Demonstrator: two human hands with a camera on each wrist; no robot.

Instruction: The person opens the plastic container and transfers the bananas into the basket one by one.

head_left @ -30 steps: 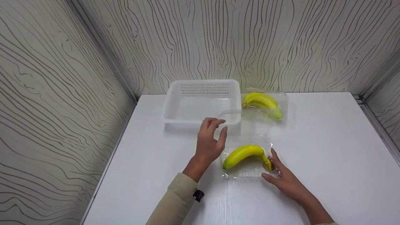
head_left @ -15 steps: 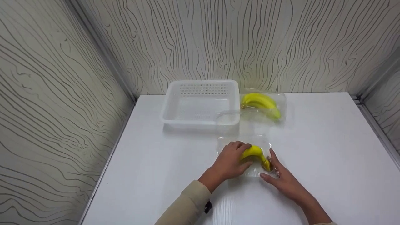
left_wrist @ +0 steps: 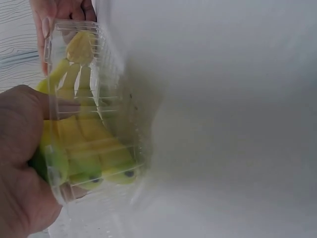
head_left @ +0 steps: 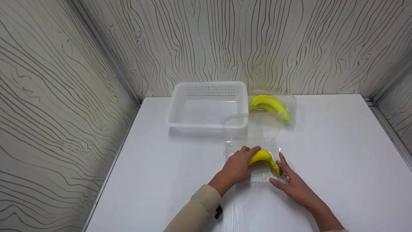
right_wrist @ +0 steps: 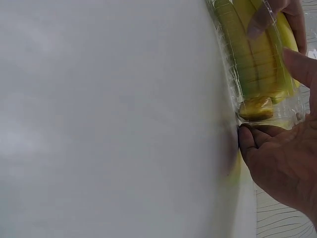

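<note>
A bunch of yellow bananas with green tips [head_left: 262, 156] lies in an open clear plastic clamshell box [head_left: 262, 176] on the white table. My left hand [head_left: 237, 166] reaches into the box and grips the bananas at their green end. In the left wrist view the bananas [left_wrist: 81, 144] show through the ribbed clear wall, with my thumb inside it. My right hand [head_left: 294, 185] holds the box's right end beside the stem, thumb at the near corner and fingers along the end wall. Its curled fingers show low against that end in the right wrist view.
A white perforated basket [head_left: 207, 125] stands at the back, against the patterned wall [head_left: 206, 42]. Right of it sits another clear box [head_left: 291, 103] with bananas [head_left: 268, 102]. The open box's transparent lid [head_left: 257, 127] extends back towards both.
My left hand has come down from beside the basket, moving right and nearer, and has taken hold of the bananas in the box. The right hand has stayed at the box's end.
</note>
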